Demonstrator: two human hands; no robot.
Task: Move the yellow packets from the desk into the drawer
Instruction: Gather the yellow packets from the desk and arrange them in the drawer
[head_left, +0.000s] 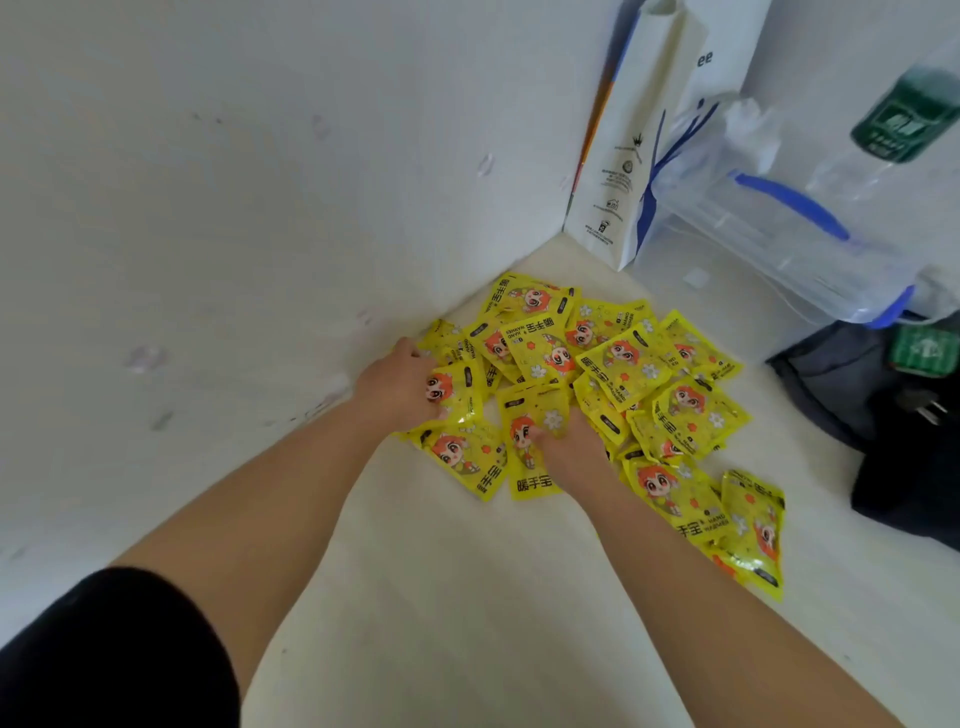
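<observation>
While the yellow packets (623, 364) lie heaped on the desk (441, 623) by the wall corner, the left hand (397, 384) grips some at the heap's left edge with curled fingers. The right hand (571, 449) pinches others near its front.

Far right I see a white paper bag (631, 156) standing against the wall (260, 182). Beside it lies a clear plastic bag (779, 234) with blue handles. Nearer sits a dark bag (841, 384), a plug (930, 408) on it.
</observation>
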